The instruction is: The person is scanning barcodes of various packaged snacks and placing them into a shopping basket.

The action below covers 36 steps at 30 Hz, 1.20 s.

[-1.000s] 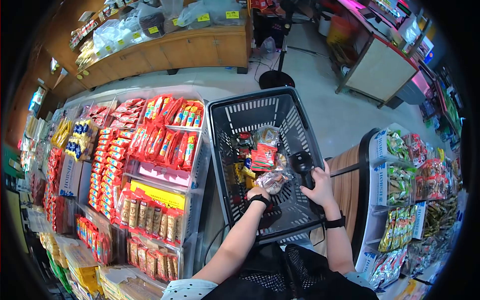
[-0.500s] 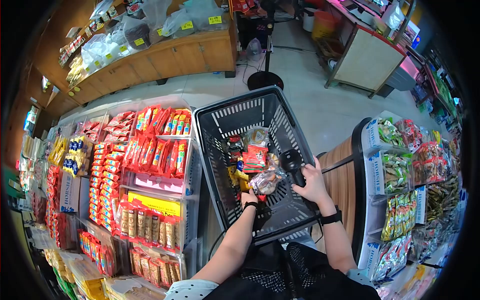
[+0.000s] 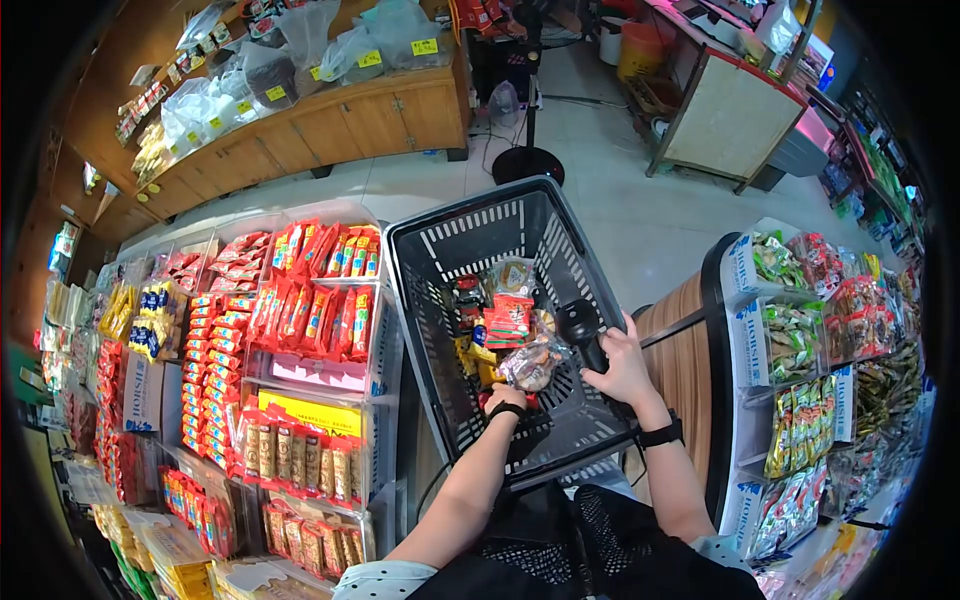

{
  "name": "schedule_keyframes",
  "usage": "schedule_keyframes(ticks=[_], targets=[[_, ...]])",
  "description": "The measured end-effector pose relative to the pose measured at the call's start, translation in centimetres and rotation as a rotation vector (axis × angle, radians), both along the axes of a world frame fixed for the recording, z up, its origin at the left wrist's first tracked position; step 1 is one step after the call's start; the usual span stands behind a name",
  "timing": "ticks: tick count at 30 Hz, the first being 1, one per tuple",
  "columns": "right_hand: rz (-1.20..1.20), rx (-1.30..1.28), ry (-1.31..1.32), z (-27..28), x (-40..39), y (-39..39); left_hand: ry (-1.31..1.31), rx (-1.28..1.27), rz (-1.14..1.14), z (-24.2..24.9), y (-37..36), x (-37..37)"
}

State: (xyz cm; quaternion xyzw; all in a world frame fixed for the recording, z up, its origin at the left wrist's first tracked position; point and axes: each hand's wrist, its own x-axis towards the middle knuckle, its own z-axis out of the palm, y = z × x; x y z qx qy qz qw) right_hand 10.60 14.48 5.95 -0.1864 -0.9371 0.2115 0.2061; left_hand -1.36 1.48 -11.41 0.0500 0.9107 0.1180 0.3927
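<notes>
- Since the frame a second ago, the black basket (image 3: 470,225) has slid left and slightly up in the view, and the left hand (image 3: 503,397) sits a little lower and further left inside it; over the last half second almost nothing has shifted.
- The left hand, with a dark watch at the wrist, reaches into the basket and touches the clear packet (image 3: 530,364) of brownish snacks; its fingers are hidden under the packet, so I cannot tell whether they are closed on it.
- The right hand (image 3: 620,368), also with a dark band at the wrist, has its fingers wrapped around the black handle (image 3: 583,328) of the basket.
- The clear packet lies in the middle of the basket, just beside the handle, on top of yellow packets (image 3: 475,355) and below a red packet (image 3: 508,318); the print on these is too small to read.
- To the left, clear shelf bins hold rows of red snack packs (image 3: 320,300) above a yellow label strip (image 3: 310,412); its writing is illegible.
- A white carton (image 3: 140,392) at far left carries blue lettering that looks like "HORSH".
- The right-hand bins of green packets (image 3: 795,345) show similar blue lettering on their white edges.
</notes>
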Motion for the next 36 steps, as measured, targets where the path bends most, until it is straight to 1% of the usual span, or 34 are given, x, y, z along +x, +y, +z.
schedule_keyframes(ticks=[2,3,4,6,7,8,11,13,14,17,18,20,22,24,26,27,28,30,31,32,34,35,36], targets=[[-0.002,0.008,0.015,0.1,0.0,0.1,-0.01,-0.08,-0.324,-1.5,0.7,0.0],[-0.002,0.006,0.013,0.1,0.0,0.2,-0.014,-0.151,-0.433,-0.8,0.9,-0.1],[-0.002,0.004,0.011,0.1,0.0,0.2,-0.014,-0.152,-0.432,-1.2,0.6,-0.1],[-0.005,-0.008,-0.004,0.0,0.0,0.1,0.112,-0.168,-0.551,-1.6,-0.6,-0.2],[-0.008,-0.018,-0.019,0.0,-0.1,0.0,0.112,-0.168,-0.574,-1.7,-1.3,-0.1],[-0.007,-0.019,-0.018,-0.1,-0.1,-0.1,0.133,-0.197,-0.652,-1.8,-1.5,0.1],[0.001,0.018,0.025,0.0,0.0,-0.1,0.098,-0.246,-0.717,-3.2,-0.8,0.4],[-0.011,-0.028,-0.025,0.1,0.1,0.0,0.253,-0.313,-0.928,-3.3,-0.8,0.7],[-0.013,-0.025,-0.023,0.2,0.1,0.0,0.255,-0.312,-0.929,-3.4,-0.7,0.7],[-0.014,-0.029,-0.001,0.3,0.2,-0.1,0.231,-0.263,-0.801,-0.4,0.8,-0.2],[-0.017,-0.037,-0.016,0.3,0.2,0.0,0.279,-0.25,-0.759,1.6,1.4,-0.1],[-0.021,-0.043,-0.029,0.2,0.3,0.2,0.276,-0.202,-0.914,3.6,2.3,-0.8],[-0.003,-0.039,-0.016,-0.1,0.4,0.5,0.385,-0.091,-0.98,5.9,1.9,-1.1],[-0.006,-0.025,0.0,0.0,0.3,0.6,0.394,0.067,-0.893,11.4,1.3,-1.8],[-0.001,-0.012,0.014,0.2,0.1,0.6,0.418,0.324,-0.652,9.2,0.9,-2.8],[0.005,-0.016,0.006,0.2,-0.1,0.5,0.386,0.435,-0.537,9.1,1.1,-3.5],[0.012,-0.02,-0.002,0.3,-0.2,0.5,0.385,0.436,-0.536,9.0,1.4,-3.8],[0.01,-0.019,-0.004,0.3,-0.2,0.5,0.446,0.625,-0.257,8.9,2.0,-4.5],[0.008,-0.018,-0.004,0.2,-0.2,0.4,0.427,0.635,-0.251,9.0,2.3,-4.6],[0.009,-0.017,-0.006,0.2,-0.3,0.3,0.425,0.636,-0.249,8.1,2.6,-4.7],[0.0,-0.012,-0.027,0.0,-0.2,0.2,0.234,1.025,-0.049,5.2,3.2,-5.2],[0.004,-0.011,-0.029,0.0,-0.2,0.2,0.132,1.102,-0.004,4.0,3.3,-5.4],[0.003,-0.036,-0.059,0.0,-0.2,0.1,0.132,1.103,0.001,4.4,3.3,-5.5]])
